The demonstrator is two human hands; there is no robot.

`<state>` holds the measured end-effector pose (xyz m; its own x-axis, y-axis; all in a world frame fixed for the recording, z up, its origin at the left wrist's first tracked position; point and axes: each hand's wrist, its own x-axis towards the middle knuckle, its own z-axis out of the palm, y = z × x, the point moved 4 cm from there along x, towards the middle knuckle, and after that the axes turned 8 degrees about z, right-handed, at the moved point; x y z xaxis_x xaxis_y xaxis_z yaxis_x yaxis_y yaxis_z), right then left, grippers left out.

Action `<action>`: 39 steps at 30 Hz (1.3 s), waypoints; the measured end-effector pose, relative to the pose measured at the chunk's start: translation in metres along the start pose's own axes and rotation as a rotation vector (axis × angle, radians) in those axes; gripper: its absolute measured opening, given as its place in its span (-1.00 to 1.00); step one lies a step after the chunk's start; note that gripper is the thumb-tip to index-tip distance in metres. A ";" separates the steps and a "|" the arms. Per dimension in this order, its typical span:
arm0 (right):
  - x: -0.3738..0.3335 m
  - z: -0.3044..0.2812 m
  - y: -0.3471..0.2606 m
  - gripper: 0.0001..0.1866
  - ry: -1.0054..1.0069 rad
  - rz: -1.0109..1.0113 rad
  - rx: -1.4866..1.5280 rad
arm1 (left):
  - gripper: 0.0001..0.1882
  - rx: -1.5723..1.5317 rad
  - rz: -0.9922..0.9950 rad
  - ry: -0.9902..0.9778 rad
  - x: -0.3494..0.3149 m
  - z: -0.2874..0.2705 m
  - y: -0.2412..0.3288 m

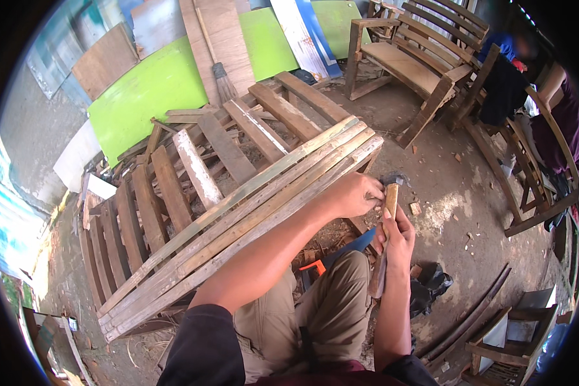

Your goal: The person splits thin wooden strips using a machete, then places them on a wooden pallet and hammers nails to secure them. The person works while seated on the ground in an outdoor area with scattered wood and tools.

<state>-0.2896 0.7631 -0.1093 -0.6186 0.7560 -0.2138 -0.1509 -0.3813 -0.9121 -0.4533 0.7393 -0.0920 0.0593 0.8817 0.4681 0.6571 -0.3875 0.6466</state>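
Observation:
My right hand is wrapped round a short wooden strip, held upright with its pale upper end showing above the fingers. The strip's lower part runs down beside my right knee. Close to that upper end is my left hand, its fingers curled and pinched together; what they hold, if anything, I cannot make out. A dark grey crumpled scrap shows just beyond the strip's tip. To the left, several long wooden battens lie side by side across a slatted wooden frame.
An orange-handled tool and a blue piece lie by my legs. A black plastic bag is on the floor at right. Beyond stand a wooden bench, green panels and a broom. Another person is at far right.

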 end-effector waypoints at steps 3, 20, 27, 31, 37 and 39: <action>-0.002 0.002 0.003 -0.65 -0.048 0.026 -0.038 | -0.79 -0.081 -0.008 -0.013 -0.007 -0.006 -0.003; 0.004 0.083 0.030 -0.58 0.051 -0.054 -0.205 | -0.88 0.359 -0.396 0.365 -0.103 -0.079 0.067; -0.007 0.128 0.055 -0.78 -0.082 -0.122 -0.161 | -0.85 0.193 -0.492 0.541 -0.152 -0.082 0.094; -0.022 0.146 0.049 -0.79 -0.171 -0.128 -0.089 | -0.85 0.145 -0.492 0.583 -0.169 -0.093 0.092; -0.029 0.149 0.050 -0.78 -0.101 -0.187 -0.061 | -0.89 0.119 -0.424 0.645 -0.166 -0.094 0.093; -0.035 0.151 0.043 -0.73 -0.142 -0.183 -0.097 | -0.90 0.136 -0.359 0.683 -0.166 -0.097 0.094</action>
<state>-0.3911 0.6395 -0.0883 -0.6910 0.7229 0.0033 -0.1998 -0.1866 -0.9619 -0.4743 0.5299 -0.0503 -0.6207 0.5688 0.5396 0.6375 -0.0344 0.7697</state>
